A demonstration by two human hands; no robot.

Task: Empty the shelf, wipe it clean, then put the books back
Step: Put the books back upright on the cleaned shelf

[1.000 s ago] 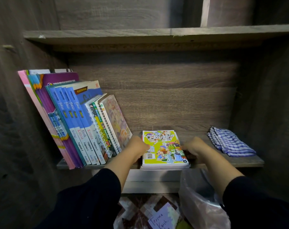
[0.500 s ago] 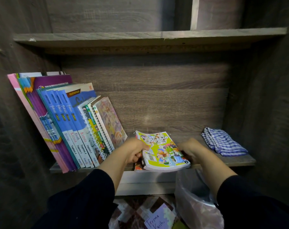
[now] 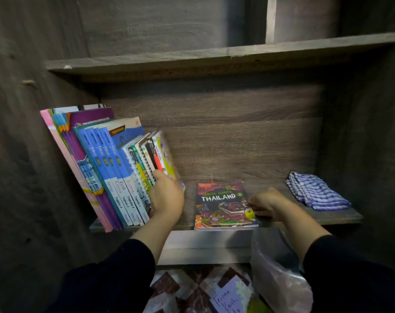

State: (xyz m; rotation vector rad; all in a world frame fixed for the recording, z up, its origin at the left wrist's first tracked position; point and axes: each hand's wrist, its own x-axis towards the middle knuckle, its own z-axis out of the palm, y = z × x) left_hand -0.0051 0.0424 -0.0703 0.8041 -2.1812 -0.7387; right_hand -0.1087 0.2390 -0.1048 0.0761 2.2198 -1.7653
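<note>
Left hand (image 3: 167, 196) gripping a blurred thin book (image 3: 166, 158) against the leaning row of books (image 3: 106, 163) on the wooden shelf (image 3: 334, 216), right hand (image 3: 267, 205) curled at the right edge of the flat "Thailand" book (image 3: 222, 205), grip unclear, folded blue checked cloth (image 3: 316, 194) far right

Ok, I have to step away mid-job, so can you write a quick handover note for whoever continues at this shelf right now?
Left hand: grips the thin yellow-covered book, standing it against the leaning row of blue and purple books.
Right hand: fingers curled at the right edge of the dark "Thailand" paperback, which lies flat on the wooden shelf board.
Blue-and-white checked cloth: folded at the shelf's right end.
Done: most books are upright on the shelf.
Left: stand the Thailand paperback in the row, then remove the cloth.
</note>
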